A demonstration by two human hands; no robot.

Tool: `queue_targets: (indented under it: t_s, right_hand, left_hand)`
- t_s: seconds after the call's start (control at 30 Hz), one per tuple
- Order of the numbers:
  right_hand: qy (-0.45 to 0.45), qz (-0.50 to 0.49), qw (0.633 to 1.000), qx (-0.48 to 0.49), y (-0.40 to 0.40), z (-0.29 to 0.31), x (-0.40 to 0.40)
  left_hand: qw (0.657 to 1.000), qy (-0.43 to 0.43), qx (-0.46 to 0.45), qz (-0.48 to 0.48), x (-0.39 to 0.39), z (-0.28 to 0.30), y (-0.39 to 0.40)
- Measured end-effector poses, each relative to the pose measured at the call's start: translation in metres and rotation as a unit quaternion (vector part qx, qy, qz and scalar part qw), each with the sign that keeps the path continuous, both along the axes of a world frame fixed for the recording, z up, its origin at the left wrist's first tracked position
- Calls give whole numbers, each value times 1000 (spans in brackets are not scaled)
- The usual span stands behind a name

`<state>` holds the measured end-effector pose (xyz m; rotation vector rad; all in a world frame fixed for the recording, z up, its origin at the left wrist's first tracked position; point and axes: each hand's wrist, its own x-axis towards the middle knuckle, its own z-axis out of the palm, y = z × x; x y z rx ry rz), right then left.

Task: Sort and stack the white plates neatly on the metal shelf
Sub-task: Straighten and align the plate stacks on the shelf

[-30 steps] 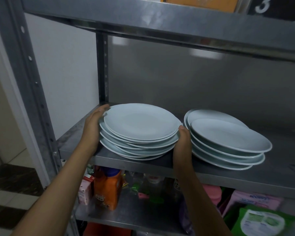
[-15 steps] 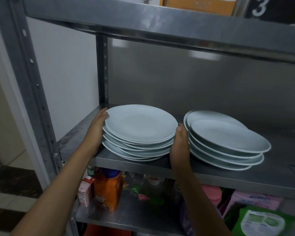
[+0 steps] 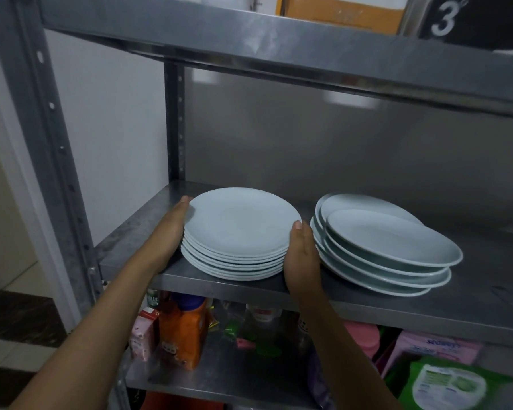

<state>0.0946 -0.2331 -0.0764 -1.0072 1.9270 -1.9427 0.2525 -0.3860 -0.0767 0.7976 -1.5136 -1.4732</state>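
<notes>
Head view: your left hand (image 3: 168, 232) and right hand (image 3: 301, 255) press with straight fingers against opposite edges of the aligned stack of white plates (image 3: 237, 235) on the metal shelf (image 3: 367, 309). Just to its right, a second, uneven stack of plates (image 3: 382, 247) sits askew. Bottles and packets fill the lower shelf (image 3: 219, 377).

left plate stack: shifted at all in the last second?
Yes. The left stack squared up between both hands; its splayed rims pulled in, widening the gap to the right stack.
</notes>
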Motion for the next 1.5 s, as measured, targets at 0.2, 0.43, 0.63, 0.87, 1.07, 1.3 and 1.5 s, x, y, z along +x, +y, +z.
queue_targets:
  t_s: [0.2,0.43,0.63,0.87,1.07,1.3,1.5]
  right_hand:
    - [-15,-8,1000,21,-3,2,-2]
    - [-34,-6,999,-3,0,2,-3]
    - [-29,-4,1000,-3,4,3,1]
    - [-28,2,1000,4,11,8,5]
    - [12,-8,999,30,27,11,16]
    - [212,10,977,36,80,31,17]
    - [379,-32,923,55,130,67,-42]
  left_hand:
    - [1000,2,4,23,6,-4,-15]
    - [1000,-9,-21,6,7,-11,-21]
    - [999,-17,-33,-1,6,-9,-16]
    - [999,5,-23,34,7,2,1]
    - [983,-16,-159,86,10,7,56]
    - [909,-70,-399,96,-26,29,134]
    - [819,-170,-543,72,-76,29,179]
